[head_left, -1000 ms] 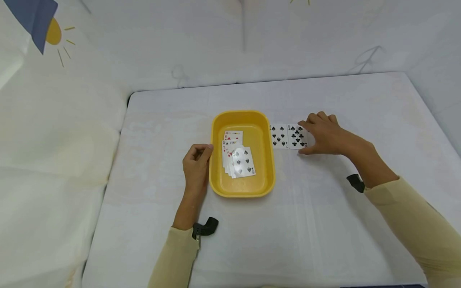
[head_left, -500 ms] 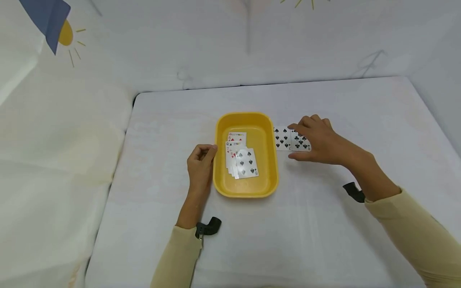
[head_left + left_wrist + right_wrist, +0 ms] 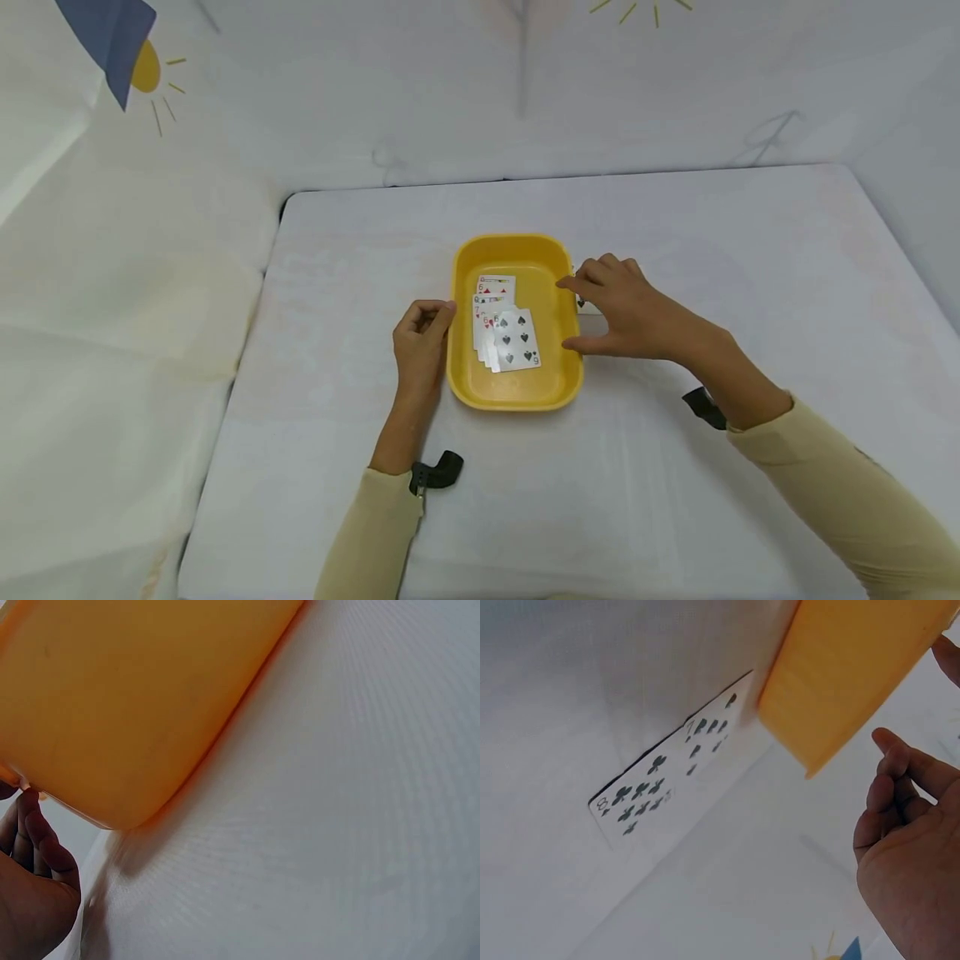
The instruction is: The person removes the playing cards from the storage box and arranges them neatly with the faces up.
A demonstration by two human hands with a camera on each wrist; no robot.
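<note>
Table (image 3: pixel 675 467): white cloth-covered surface, bearing everything listed below.

Yellow tray (image 3: pixel 516 397): rounded rectangular tub near the table's middle; the landmark for this entry. Its outer wall also shows in the left wrist view (image 3: pixel 127 697) and the right wrist view (image 3: pixel 847 675).

Right hand (image 3: pixel 622 308): over the tray's right rim, fingers loosely spread and only slightly bent, thumb low beside the rim; holds nothing visible (image 3: pixel 907 855).

Left hand (image 3: pixel 420 342): against the tray's left wall, fingers curled, fingertips at the rim; whether it truly grips the rim cannot be told (image 3: pixel 30 892).

Fanned cards (image 3: pixel 504 329): face up inside the tray, overlapping, a spade card uppermost.

Two club cards (image 3: pixel 667 776): face up and side by side on the table, just right of the tray, under the right hand; the eight lies farther from the tray.
</note>
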